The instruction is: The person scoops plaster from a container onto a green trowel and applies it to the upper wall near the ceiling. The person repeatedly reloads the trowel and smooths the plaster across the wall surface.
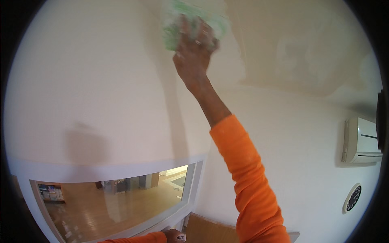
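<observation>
High overhead, my right hand (196, 52) presses a green, white-smeared sheet or cloth (172, 36) against the pale surface where wall and ceiling meet. Its fingers lie over the sheet and are slightly blurred by motion. The right arm, in an orange sleeve, reaches up at full stretch. Down at the bottom edge, my left hand (175, 235) is closed with curled fingers beside the window frame and a brown board (210, 231). What it grips, if anything, I cannot make out.
An interior window (121, 202) in a white frame is at lower left; a wooden floor and shelves show through it. An air conditioner (362, 139) and a round black-faced clock (353, 198) hang on the right wall. Beige, patchy ceiling (283, 60) spreads at upper right.
</observation>
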Tool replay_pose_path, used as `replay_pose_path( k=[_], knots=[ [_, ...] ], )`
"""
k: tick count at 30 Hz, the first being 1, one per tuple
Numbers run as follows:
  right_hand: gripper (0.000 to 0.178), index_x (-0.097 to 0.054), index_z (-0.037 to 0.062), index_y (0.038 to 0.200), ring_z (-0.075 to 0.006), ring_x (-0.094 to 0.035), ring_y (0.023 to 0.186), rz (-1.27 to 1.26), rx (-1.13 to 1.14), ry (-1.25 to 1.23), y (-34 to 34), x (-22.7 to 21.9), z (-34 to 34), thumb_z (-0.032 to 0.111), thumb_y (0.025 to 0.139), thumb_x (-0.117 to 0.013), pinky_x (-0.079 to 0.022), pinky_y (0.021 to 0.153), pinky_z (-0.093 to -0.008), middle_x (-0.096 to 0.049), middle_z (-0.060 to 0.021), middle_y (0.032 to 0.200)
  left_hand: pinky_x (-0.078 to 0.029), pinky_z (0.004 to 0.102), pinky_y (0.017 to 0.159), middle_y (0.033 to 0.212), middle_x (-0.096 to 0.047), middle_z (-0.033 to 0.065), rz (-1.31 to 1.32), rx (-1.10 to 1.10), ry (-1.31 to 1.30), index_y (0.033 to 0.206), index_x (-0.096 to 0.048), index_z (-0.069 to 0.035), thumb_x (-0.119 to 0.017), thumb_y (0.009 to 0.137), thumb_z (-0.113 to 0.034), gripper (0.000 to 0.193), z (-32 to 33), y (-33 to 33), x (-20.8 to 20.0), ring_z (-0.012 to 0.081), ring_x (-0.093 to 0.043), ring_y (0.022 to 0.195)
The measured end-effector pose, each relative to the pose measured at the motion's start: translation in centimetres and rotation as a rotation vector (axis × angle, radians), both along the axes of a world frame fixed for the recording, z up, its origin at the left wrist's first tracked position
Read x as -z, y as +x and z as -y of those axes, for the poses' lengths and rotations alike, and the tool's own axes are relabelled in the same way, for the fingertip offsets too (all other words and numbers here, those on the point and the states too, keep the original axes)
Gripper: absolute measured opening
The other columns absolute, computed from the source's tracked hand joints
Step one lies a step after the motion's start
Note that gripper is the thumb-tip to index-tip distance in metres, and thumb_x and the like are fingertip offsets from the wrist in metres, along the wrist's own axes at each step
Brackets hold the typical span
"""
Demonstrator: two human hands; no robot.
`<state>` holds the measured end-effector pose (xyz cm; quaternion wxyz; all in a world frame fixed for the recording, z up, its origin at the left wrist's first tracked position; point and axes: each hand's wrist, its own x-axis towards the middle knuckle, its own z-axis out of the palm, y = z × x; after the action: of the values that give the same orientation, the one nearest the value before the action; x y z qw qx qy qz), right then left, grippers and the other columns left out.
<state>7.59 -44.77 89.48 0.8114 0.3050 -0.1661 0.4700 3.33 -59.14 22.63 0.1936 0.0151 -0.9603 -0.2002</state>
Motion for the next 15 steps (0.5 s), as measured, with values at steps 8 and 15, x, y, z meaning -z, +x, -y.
replay_pose_path(
  k=[8, 15],
  knots=[
    [0.067, -0.024, -0.0210, 0.139, -0.0540, -0.046, 0.117, 0.569, -1.072, -0.021, -15.4, -7.5, -3.2, 0.022, 0.091, -0.042, -0.044, 0.094, -0.0529, -0.032, -0.0420, 0.139, -0.049, 0.0470, 0.068, 0.081, -0.069, 0.0127, 0.088, 0.047, -0.074, 0.083, -0.069, -0.014, -0.064, 0.082, -0.036, 0.023, 0.2, -2.9, 0.2, 0.0345, -0.064, 0.072],
    [0.077, -0.014, -0.0209, 0.142, -0.0607, -0.043, 0.119, 0.565, -0.644, 0.052, -1.1, -8.4, -9.5, 0.031, 0.095, -0.045, -0.047, 0.091, -0.0592, -0.028, -0.0500, 0.136, -0.049, 0.0474, 0.069, 0.082, -0.069, 0.0127, 0.132, -0.009, -0.020, 0.081, -0.070, -0.013, -0.065, 0.080, -0.035, 0.022, -0.6, -1.7, -0.5, 0.0347, -0.064, 0.073]
  ],
)
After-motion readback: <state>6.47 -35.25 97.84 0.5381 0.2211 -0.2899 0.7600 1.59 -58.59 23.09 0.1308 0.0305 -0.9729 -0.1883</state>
